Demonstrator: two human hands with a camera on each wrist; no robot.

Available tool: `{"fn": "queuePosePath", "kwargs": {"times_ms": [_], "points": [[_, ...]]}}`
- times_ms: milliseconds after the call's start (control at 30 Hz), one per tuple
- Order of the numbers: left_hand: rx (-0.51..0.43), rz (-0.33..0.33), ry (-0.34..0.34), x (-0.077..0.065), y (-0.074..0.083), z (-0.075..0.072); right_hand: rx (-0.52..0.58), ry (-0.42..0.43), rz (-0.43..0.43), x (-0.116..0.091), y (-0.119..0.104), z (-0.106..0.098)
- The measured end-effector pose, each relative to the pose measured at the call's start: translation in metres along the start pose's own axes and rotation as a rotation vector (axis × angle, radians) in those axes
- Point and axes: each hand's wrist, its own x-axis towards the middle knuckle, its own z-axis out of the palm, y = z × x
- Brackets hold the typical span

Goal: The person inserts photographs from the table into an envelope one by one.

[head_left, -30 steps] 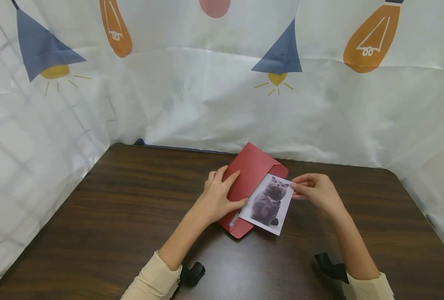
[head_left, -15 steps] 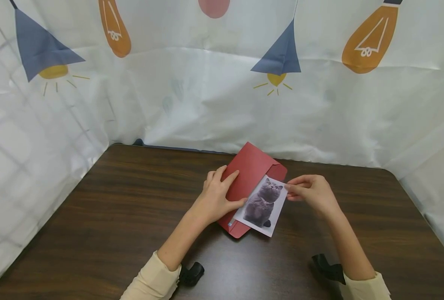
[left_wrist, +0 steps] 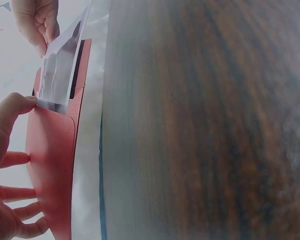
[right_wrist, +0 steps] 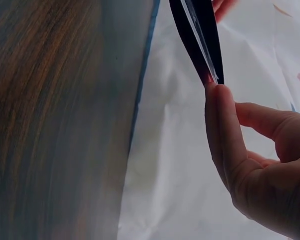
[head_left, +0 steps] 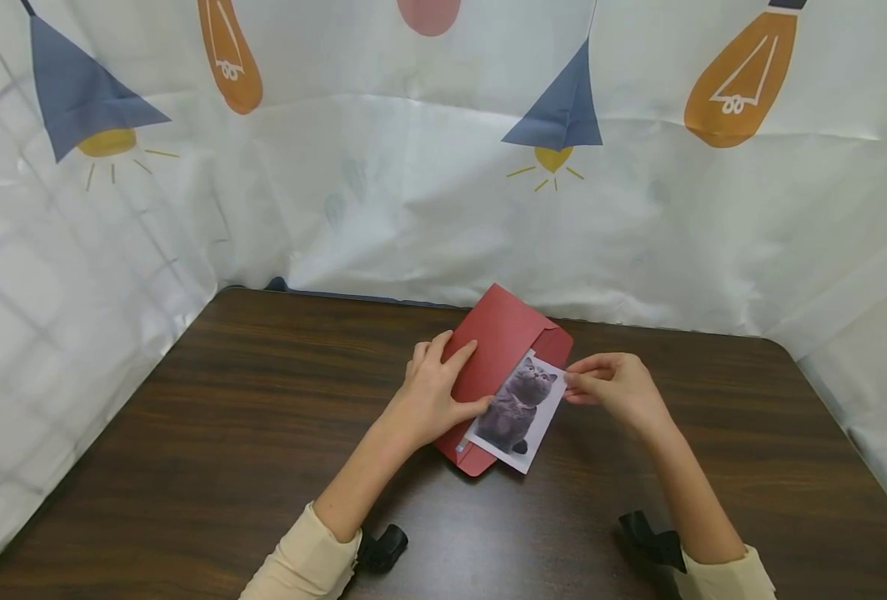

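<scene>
A red envelope (head_left: 492, 333) lies slanted on the table, its opening facing lower right. My left hand (head_left: 430, 404) presses on it with spread fingers, the thumb near the opening where the cat photo (head_left: 514, 412) enters. Between thumb and fingers, my right hand (head_left: 623, 387) pinches the photo's upper right corner. One long side of the photo is hidden inside the envelope; most of the cat still shows. A pale bluish strip (head_left: 462, 447) peeks out at the envelope's lower end. In the left wrist view, the photo (left_wrist: 65, 67) tilts up out of the red envelope (left_wrist: 52, 145).
The dark wood table (head_left: 211, 433) ends at a white curtain (head_left: 383, 192) printed with lamps and bulbs. Black curved pieces (head_left: 387, 548) sit at both sleeve cuffs.
My right hand has moved left, and the photo has slid toward the envelope and partly further in. My left hand and the envelope have stayed nearly in place.
</scene>
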Motion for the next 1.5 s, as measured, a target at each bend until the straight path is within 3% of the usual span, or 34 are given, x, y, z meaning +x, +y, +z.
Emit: {"fn": "queuePosePath", "kwargs": {"times_ms": [1500], "points": [[0.020, -0.001, 0.019, -0.001, 0.004, 0.004, -0.039, 0.040, -0.007, -0.004, -0.001, 0.027]]}}
